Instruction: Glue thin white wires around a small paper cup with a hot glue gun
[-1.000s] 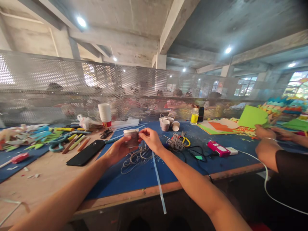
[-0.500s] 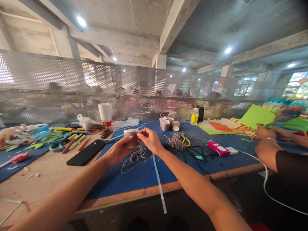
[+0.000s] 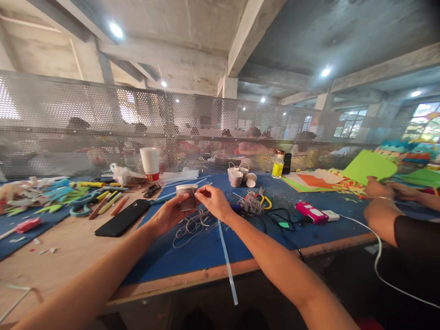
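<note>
A small paper cup (image 3: 189,202) with a white rim is held above the table, its side wrapped in grey-brown cord. My left hand (image 3: 168,213) is closed round the cup from the left, thumb on the near side. At the cup's right side, my right hand (image 3: 216,201) is closed in a pinch on the cord, though the strand between the fingertips barely shows. Loose loops of grey cord (image 3: 185,236) lie on the blue mat beneath both hands. A clear glue stick (image 3: 227,263) juts over the table's front edge, below my right wrist.
Several cord-covered cups (image 3: 236,178) stand behind, near a cord bundle (image 3: 252,205) and yellow-handled pliers (image 3: 266,202). Left are a black phone (image 3: 123,218), scissors (image 3: 81,206) and stacked paper cups (image 3: 149,161). A pink power adapter (image 3: 312,213) lies right, near another person's hands (image 3: 378,189) with green paper.
My right fingertips have shifted very slightly left and down along the cup's side. The cup has barely moved. At right, the other person's green sheet has shifted slightly.
</note>
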Demonstrator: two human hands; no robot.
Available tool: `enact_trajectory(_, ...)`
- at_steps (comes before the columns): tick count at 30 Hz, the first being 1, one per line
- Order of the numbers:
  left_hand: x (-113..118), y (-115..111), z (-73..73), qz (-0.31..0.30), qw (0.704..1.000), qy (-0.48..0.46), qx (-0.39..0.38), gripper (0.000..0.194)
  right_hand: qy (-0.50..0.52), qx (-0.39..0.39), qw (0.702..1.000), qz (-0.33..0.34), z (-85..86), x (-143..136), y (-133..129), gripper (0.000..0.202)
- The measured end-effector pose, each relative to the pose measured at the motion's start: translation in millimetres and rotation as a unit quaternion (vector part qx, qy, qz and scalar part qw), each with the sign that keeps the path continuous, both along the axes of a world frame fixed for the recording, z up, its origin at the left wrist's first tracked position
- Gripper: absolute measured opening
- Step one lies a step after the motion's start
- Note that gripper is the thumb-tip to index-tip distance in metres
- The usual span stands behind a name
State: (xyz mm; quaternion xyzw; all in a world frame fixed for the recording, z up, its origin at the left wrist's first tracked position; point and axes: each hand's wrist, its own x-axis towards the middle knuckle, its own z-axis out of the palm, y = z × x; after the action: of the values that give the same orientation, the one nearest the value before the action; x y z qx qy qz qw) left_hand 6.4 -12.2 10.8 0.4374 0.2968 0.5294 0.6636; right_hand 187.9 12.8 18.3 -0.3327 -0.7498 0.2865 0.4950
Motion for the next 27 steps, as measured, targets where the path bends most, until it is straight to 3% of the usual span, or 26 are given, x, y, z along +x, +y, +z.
enact_trajectory(4,-2,2,-1.4,0.013,1.000,-0.012,-0.006,0.017,-0.086,0.115,0.989,-0.034,-2.3,-1,-4,0.009)
enact_trajectory(8,-5,5,-5.3,-0.006,1.000,-0.012,0.014,0.017,-0.183,0.229,0.954,-0.067,-1.0,0,-12,0.021)
enact_trajectory(13,-6,8,-8.2,-0.010,0.999,0.001,0.044,0.013,-0.239,0.285,0.926,-0.060,-1.2,1,-18,0.028)
enact_trajectory(19,-9,12,-9.8,0.018,1.000,0.001,0.015,0.012,-0.194,0.235,0.952,-0.030,2.5,7,-12,0.026)
enact_trajectory(22,-8,11,-7.0,0.036,0.999,0.013,0.007,0.015,-0.215,0.185,0.956,-0.077,11.3,27,-6,0.019)
enact_trajectory(24,-6,7,-3.6,0.049,0.999,0.022,0.006,0.016,-0.275,0.141,0.942,-0.132,15.0,47,-2,0.014)
enact_trajectory(27,-2,1,1.4,0.054,0.998,0.026,0.004,0.015,-0.402,0.061,0.899,-0.163,11.9,75,5,0.017)
